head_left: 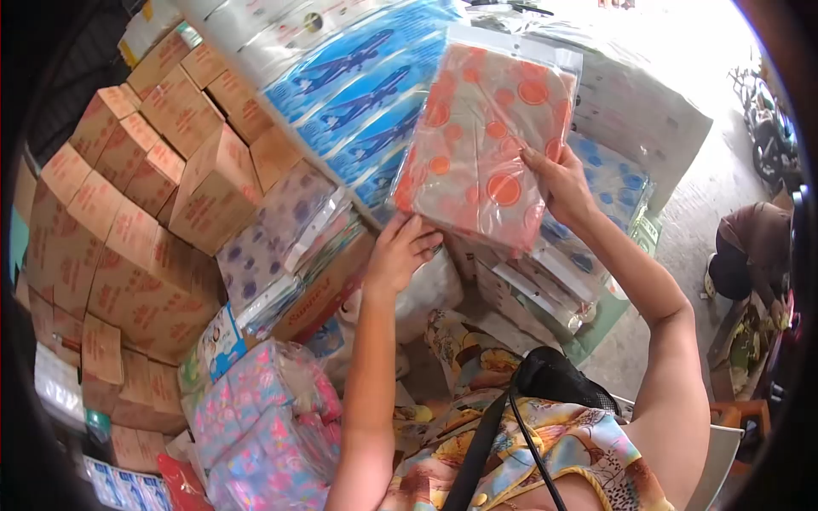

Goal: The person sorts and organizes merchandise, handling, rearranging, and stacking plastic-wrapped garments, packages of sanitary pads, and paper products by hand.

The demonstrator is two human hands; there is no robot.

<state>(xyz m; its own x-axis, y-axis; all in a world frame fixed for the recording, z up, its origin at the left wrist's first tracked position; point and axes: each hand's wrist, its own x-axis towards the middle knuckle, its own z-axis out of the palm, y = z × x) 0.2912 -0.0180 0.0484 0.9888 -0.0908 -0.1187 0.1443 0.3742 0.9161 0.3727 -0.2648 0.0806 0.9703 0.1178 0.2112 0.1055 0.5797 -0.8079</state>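
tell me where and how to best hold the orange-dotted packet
Pinch the orange-dotted packet by its right edge, coming from the right, thumb in front, where the right grip sits; the left grip could steady the lower left corner from below. It is broad, flat and tilted, so two supports should limit sagging; the clear top flap looks flimsy.

The right hand point(564, 186) grips with thumb point(535, 160) uppermost, elbow point(677, 311) bent outward; the left hand point(397, 255) reaches forward, fingers point(417, 237) lightly curled.

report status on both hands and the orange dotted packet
Right hand gripping orange-dotted packet by its side. Left hand at its lower corner. Packet clear-wrapped, held up. Nothing seen blocking either hand.
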